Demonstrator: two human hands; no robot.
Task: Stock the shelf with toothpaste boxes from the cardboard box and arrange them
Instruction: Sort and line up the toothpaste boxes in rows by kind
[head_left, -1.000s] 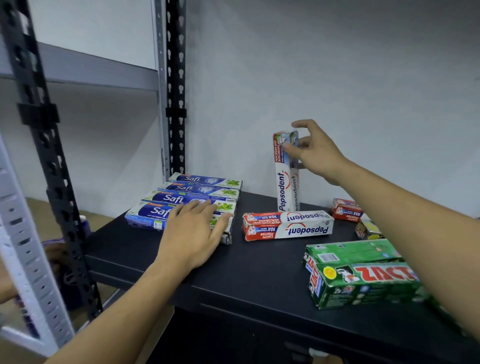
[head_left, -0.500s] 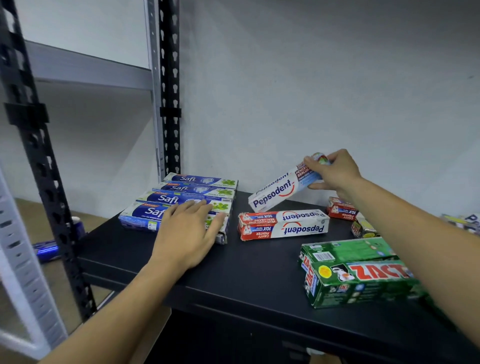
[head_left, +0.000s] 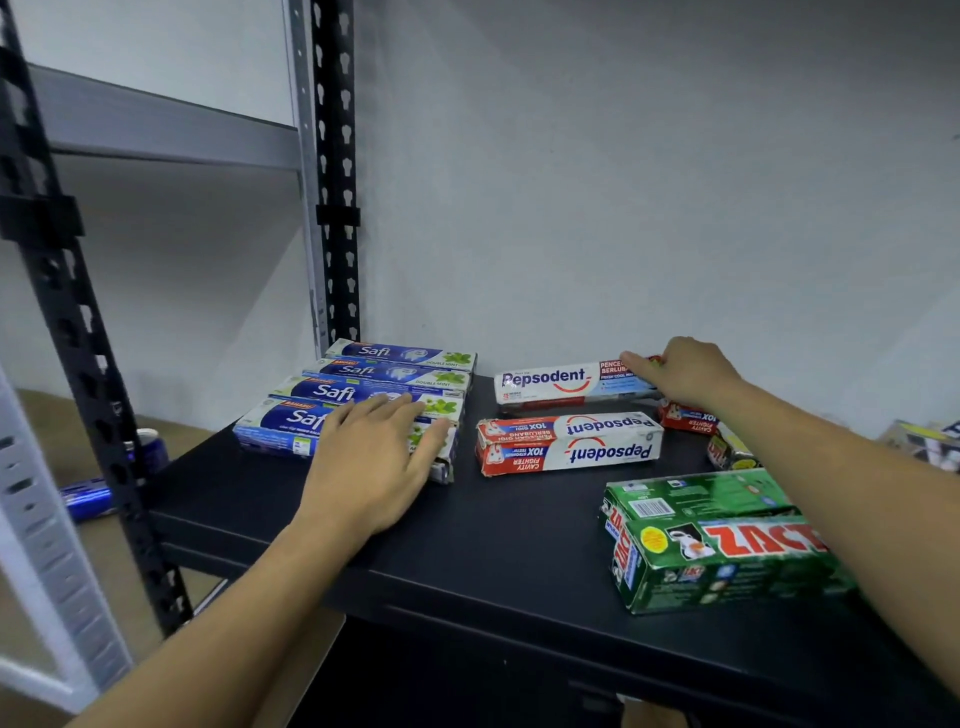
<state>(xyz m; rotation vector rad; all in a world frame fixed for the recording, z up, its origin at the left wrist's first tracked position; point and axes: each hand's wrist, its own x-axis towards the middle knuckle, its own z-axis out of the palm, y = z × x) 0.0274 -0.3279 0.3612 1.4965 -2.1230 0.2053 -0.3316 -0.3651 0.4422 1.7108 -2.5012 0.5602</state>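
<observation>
On the black shelf (head_left: 498, 525) my right hand (head_left: 685, 371) grips the right end of a white Pepsodent box (head_left: 550, 382) that lies flat near the back wall. In front of it lie two red-and-white Pepsodent boxes (head_left: 569, 444) side by side. My left hand (head_left: 371, 457) rests flat, fingers spread, on the front box of a row of several blue Safi boxes (head_left: 363, 387) at the left. Green Zact boxes (head_left: 717, 540) lie at the front right, partly under my right forearm.
More small red boxes (head_left: 688, 415) sit behind my right arm. Black slotted uprights (head_left: 337, 208) stand at the shelf's left corners, with a grey shelf (head_left: 156, 124) beyond. A blue can (head_left: 150, 444) stands on the floor at left. The cardboard box is out of view.
My right hand has lowered the white Pepsodent box from upright, through a tilt, to lying flat behind the two red-and-white boxes. My left hand has stayed on the Safi boxes.
</observation>
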